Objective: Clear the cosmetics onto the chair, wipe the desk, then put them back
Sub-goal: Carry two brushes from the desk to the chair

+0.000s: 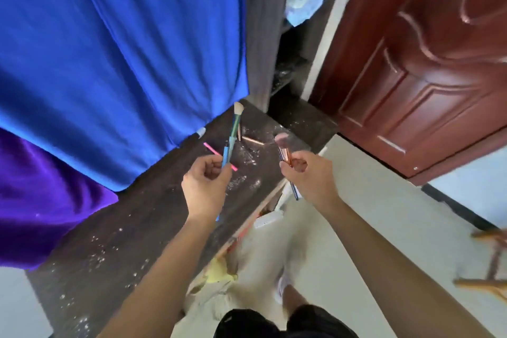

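right hand [304, 173], dusty desk [137, 228], blue cloth [109, 63]

Dark wood-grain surface [153, 217], dusted all along with white specks [244, 158]. Toward the far end, a thin pink stick [211, 147] lying flat at a slant. Just beyond it a tan pencil [239, 132] pointing away and a second tan pencil [253, 140] lying crosswise, ends close together. Along the back edge, a blue cloth [123, 63] and a purple cloth [41, 200] hanging down to the top. Beside the blue hem a small white-tipped object [201, 132], possibly a cap.
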